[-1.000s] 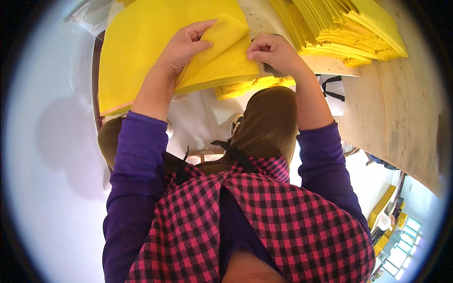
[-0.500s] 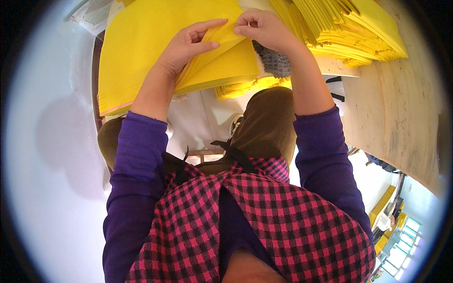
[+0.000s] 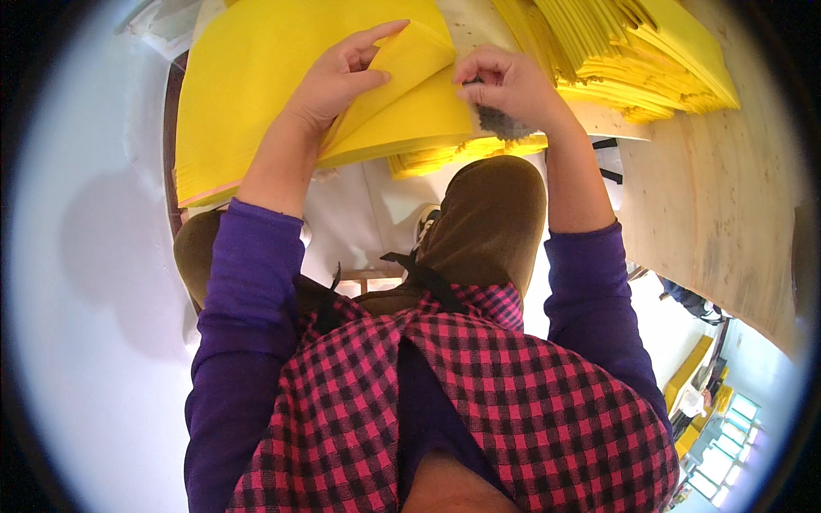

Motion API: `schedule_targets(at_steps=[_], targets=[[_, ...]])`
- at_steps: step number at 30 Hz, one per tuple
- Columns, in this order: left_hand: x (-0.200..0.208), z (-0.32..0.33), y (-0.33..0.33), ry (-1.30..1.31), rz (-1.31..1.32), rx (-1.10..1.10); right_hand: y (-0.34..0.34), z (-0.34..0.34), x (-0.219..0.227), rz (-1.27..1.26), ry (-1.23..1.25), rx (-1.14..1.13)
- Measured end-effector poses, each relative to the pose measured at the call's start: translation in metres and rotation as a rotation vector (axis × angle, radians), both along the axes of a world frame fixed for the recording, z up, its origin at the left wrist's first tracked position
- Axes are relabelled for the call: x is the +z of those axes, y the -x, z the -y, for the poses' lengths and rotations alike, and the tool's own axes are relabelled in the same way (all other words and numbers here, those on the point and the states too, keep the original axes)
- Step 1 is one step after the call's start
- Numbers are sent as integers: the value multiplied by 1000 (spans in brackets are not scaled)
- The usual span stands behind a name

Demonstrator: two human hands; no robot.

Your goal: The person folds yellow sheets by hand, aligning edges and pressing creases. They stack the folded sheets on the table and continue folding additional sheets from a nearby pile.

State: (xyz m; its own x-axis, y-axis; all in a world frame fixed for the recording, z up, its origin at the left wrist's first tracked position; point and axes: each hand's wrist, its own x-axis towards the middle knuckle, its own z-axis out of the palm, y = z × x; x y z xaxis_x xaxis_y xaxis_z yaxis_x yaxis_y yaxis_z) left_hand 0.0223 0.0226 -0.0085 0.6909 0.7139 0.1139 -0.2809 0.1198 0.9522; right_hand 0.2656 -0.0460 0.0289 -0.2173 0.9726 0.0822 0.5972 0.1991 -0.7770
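Observation:
A broad stack of yellow fabric-like sheets (image 3: 248,103) lies in front of me. Its top sheet is partly turned back, and the folded flap (image 3: 415,56) slants up beside my left hand (image 3: 346,81). That hand rests against the flap, index finger stretched out and thumb apart from it. At the stack's right edge, my right hand (image 3: 509,85) has half-curled fingers, with a gap showing between thumb and index finger and no sheet visible in it. Just below it, partly hidden, is a dark grey, bumpy-textured cloth or pad (image 3: 505,126).
Folded yellow pieces (image 3: 590,43) are piled on the wooden table (image 3: 701,188) at the far right. More yellow pieces (image 3: 428,162) sit under the near edge of the stack, above my knees. A white wall (image 3: 103,256) stands close on the left.
My right hand has let go of the flap's corner and moved right and slightly nearer. The flap's free corner now stands alone. My left hand stays almost in place.

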Motion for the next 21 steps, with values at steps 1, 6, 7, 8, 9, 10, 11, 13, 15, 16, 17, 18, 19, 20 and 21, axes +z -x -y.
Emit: schedule_targets(at_steps=[1,6,7,8,9,10,11,13,15,16,17,18,19,20,21], targets=[[0,0,0,0,3,0,-2,7,-2,21,7,48],[1,1,0,7,-9,7,2,14,-21,27,18,112],[1,1,0,11,-7,6,2,13,-23,-1,73,83],[2,1,0,9,-13,8,3,12,-24,-29,128,54],[2,1,0,8,-18,10,3,11,-25,-23,129,53],[2,1,0,6,-22,10,4,10,-24,-17,130,51],[2,1,-1,11,-22,12,4,10,-23,-9,132,49],[2,1,-1,21,-21,18,1,13,-18,53,75,73],[2,1,0,13,-15,18,0,16,-16,84,14,107],[2,1,0,10,-11,17,0,18,-16,83,-18,127],[1,1,0,6,-16,20,0,20,-16,83,-50,145],[1,0,-1,1,-19,22,1,20,-17,96,-44,140],[1,0,-1,6,-34,29,1,19,-18,107,-38,137],[0,0,-1,-9,-26,24,2,19,-20,127,3,112],[0,0,-1,-13,-29,24,3,18,-21,81,-16,121]])
